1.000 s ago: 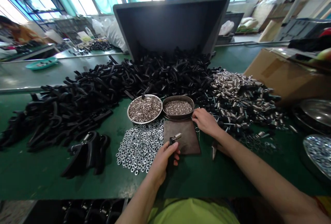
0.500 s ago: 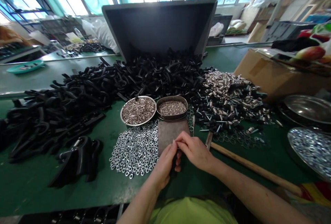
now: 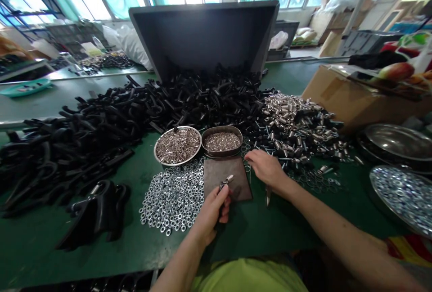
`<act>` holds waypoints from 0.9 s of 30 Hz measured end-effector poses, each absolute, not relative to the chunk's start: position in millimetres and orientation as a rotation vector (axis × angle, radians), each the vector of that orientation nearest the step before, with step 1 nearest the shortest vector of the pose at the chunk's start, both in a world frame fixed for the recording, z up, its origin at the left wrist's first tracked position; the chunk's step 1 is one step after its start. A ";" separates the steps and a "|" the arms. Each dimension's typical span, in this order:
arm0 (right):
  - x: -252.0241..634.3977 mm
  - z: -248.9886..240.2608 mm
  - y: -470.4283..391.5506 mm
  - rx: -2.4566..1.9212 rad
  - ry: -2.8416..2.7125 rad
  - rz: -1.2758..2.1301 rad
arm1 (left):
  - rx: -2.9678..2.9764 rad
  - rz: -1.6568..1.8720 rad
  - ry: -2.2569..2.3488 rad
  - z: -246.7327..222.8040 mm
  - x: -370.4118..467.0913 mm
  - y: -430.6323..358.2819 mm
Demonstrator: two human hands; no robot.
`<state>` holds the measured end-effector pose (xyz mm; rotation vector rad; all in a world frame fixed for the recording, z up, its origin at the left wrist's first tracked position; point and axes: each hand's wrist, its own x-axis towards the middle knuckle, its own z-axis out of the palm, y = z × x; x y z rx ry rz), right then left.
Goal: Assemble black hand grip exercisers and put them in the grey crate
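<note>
My left hand point(image 3: 216, 208) is closed around a small black part whose body is mostly hidden by the fingers. A metal coil spring point(image 3: 230, 178) sticks out of its upper end, over the dark metal plate point(image 3: 212, 170). My right hand point(image 3: 268, 168) reaches past the plate's right edge, palm down. Its fingers are stretched toward thin wire rings point(image 3: 247, 168) and a slim rod point(image 3: 250, 178); the thumb is hidden. Behind the plate stand a round dish of metal pins point(image 3: 178, 145) and an oval tin of tiny metal pieces point(image 3: 222, 142). Many metal eyelets point(image 3: 172, 197) lie left of the plate.
Black curved parts point(image 3: 202, 103) spill from a tipped grey bin point(image 3: 205, 35). Springs and screws point(image 3: 293, 125) are heaped at right, before a cardboard box point(image 3: 337, 94). A hammer point(image 3: 268, 195) lies under my right forearm. Assembled black parts point(image 3: 97, 213) rest at left.
My hands were together over the plate's near edge; now they are apart. The right hand has moved right and forward to the rings. The spring in my left hand has come into view.
</note>
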<state>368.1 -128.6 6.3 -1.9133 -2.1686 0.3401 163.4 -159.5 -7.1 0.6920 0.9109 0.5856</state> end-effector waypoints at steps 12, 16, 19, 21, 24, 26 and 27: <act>379.8 23.3 -126.1 -1.849 -2.159 -0.036 | 0.033 0.744 0.722 -8.6 162.2 -138.4; 352.0 41.3 -153.7 -1.438 -1.938 0.326 | 0.008 0.810 0.662 -8.7 165.3 -138.0; 324.8 39.8 -168.8 -1.288 -1.928 0.387 | 0.042 0.820 0.654 -8.0 171.7 -141.3; 310.3 31.7 -172.4 -1.237 -1.962 0.321 | 0.065 0.846 0.666 -7.4 176.0 -144.6; 297.3 18.1 -171.4 -1.344 -1.981 0.177 | 0.083 0.906 0.694 -6.7 179.4 -149.1; 293.6 13.6 -169.5 -1.558 -1.949 0.178 | 0.115 0.966 0.746 -6.7 179.0 -150.8; 292.6 13.2 -168.8 -1.647 -1.927 0.214 | 0.133 1.001 0.775 -6.8 178.1 -151.1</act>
